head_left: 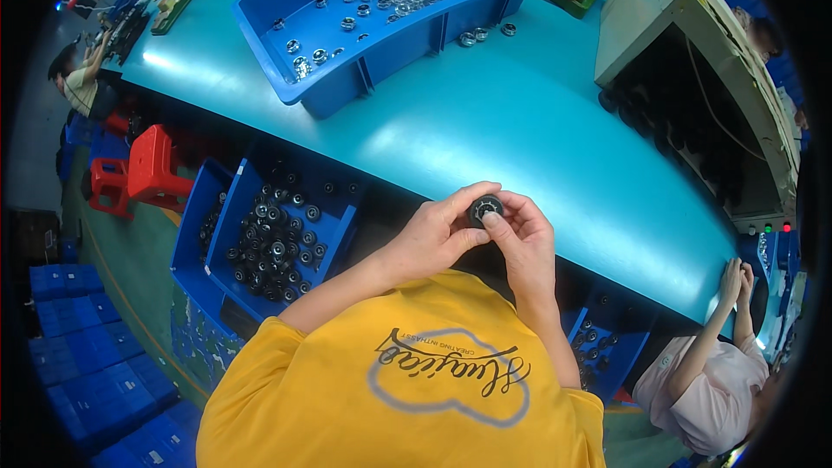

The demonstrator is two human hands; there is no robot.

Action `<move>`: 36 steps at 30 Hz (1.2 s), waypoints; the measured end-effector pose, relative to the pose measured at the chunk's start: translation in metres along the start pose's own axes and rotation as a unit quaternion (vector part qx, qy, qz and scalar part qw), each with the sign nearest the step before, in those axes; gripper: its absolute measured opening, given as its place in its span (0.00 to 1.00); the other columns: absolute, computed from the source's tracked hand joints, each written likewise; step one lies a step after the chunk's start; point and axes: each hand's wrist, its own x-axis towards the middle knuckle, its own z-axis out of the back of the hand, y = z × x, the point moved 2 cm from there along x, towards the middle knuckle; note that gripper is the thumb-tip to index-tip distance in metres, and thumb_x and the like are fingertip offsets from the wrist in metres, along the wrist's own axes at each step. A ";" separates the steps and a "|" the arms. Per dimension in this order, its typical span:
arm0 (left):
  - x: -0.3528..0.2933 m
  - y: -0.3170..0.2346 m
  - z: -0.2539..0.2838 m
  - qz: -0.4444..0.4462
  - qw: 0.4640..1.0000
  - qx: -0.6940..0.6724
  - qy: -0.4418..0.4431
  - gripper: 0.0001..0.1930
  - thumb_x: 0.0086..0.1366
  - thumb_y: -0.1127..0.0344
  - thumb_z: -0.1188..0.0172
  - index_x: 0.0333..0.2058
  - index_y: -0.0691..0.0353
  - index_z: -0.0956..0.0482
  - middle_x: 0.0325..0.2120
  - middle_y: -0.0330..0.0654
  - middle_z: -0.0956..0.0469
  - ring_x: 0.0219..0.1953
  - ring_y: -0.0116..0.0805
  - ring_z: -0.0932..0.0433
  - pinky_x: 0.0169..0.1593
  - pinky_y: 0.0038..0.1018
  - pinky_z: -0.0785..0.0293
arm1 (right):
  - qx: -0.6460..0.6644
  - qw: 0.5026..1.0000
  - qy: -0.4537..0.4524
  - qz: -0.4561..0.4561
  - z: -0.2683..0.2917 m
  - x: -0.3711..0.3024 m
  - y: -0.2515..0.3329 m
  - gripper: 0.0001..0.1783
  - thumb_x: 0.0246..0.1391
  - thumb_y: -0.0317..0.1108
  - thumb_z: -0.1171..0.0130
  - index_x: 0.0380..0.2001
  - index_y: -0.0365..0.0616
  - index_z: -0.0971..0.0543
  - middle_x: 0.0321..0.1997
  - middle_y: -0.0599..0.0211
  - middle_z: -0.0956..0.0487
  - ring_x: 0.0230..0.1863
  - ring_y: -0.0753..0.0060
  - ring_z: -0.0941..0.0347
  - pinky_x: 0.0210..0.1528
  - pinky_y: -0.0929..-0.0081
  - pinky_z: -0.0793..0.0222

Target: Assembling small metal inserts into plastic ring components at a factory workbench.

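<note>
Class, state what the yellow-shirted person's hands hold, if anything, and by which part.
The left hand and right hand pinch a black wheel-like part by its rim.

A small, round black part [484,205], thick-rimmed like a little wheel, with a paler, metallic-looking ring about its dark centre. It is held raised, one round face turned upward, pinched between the fingertips of the left hand [440,227] and right hand [526,238]. The right thumb overlaps its near edge; its underside is hidden.
</note>
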 end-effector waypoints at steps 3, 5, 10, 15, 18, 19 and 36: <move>-0.002 -0.003 -0.002 -0.014 0.998 0.065 -0.017 0.30 0.67 0.75 0.34 0.67 0.61 0.30 0.38 0.43 0.16 0.35 0.25 0.18 0.43 0.24 0.21 | 0.004 1.000 -0.002 -0.015 0.004 0.001 -0.005 0.13 0.63 0.24 0.33 0.49 0.36 0.21 0.44 0.66 0.17 0.44 0.81 0.22 0.50 0.79 0.23; -0.003 -0.002 -0.002 -0.020 0.996 0.076 -0.029 0.29 0.67 0.75 0.33 0.66 0.61 0.28 0.36 0.42 0.15 0.33 0.24 0.18 0.40 0.24 0.21 | 0.014 1.000 -0.004 -0.011 0.005 0.003 -0.009 0.12 0.62 0.23 0.32 0.48 0.36 0.20 0.42 0.67 0.17 0.42 0.82 0.22 0.49 0.79 0.23; -0.004 0.002 -0.003 -0.051 0.991 0.107 -0.067 0.27 0.66 0.74 0.32 0.63 0.60 0.24 0.34 0.41 0.15 0.29 0.22 0.21 0.35 0.23 0.23 | 0.007 0.999 -0.024 0.027 -0.001 0.003 -0.013 0.11 0.60 0.23 0.31 0.45 0.36 0.19 0.38 0.69 0.17 0.38 0.83 0.22 0.45 0.82 0.23; -0.001 0.000 -0.002 -0.060 0.993 0.084 -0.063 0.26 0.66 0.74 0.31 0.62 0.60 0.23 0.32 0.39 0.17 0.28 0.19 0.24 0.33 0.20 0.26 | 0.050 0.999 -0.014 0.009 0.003 0.005 -0.017 0.11 0.60 0.23 0.31 0.45 0.37 0.20 0.37 0.70 0.18 0.39 0.84 0.24 0.44 0.83 0.25; -0.003 0.001 -0.004 -0.018 0.998 0.028 -0.048 0.26 0.66 0.73 0.31 0.62 0.60 0.23 0.32 0.38 0.17 0.28 0.18 0.24 0.33 0.20 0.26 | 0.058 0.998 -0.017 -0.012 0.005 0.007 -0.020 0.11 0.60 0.23 0.31 0.44 0.37 0.21 0.38 0.71 0.19 0.39 0.84 0.25 0.44 0.83 0.26; -0.003 0.002 -0.005 -0.014 0.998 0.023 -0.049 0.25 0.66 0.72 0.30 0.62 0.60 0.23 0.32 0.38 0.17 0.28 0.18 0.24 0.32 0.20 0.26 | 0.051 0.998 -0.020 -0.015 0.005 0.007 -0.021 0.11 0.61 0.23 0.31 0.44 0.38 0.21 0.38 0.71 0.19 0.39 0.84 0.25 0.44 0.83 0.26; -0.001 0.012 -0.004 -0.042 0.998 -0.003 -0.051 0.24 0.66 0.75 0.32 0.60 0.62 0.24 0.38 0.40 0.16 0.33 0.25 0.18 0.33 0.23 0.21 | 0.051 0.999 -0.004 0.004 0.003 0.009 -0.021 0.11 0.64 0.27 0.33 0.46 0.35 0.19 0.39 0.68 0.17 0.38 0.82 0.22 0.42 0.81 0.23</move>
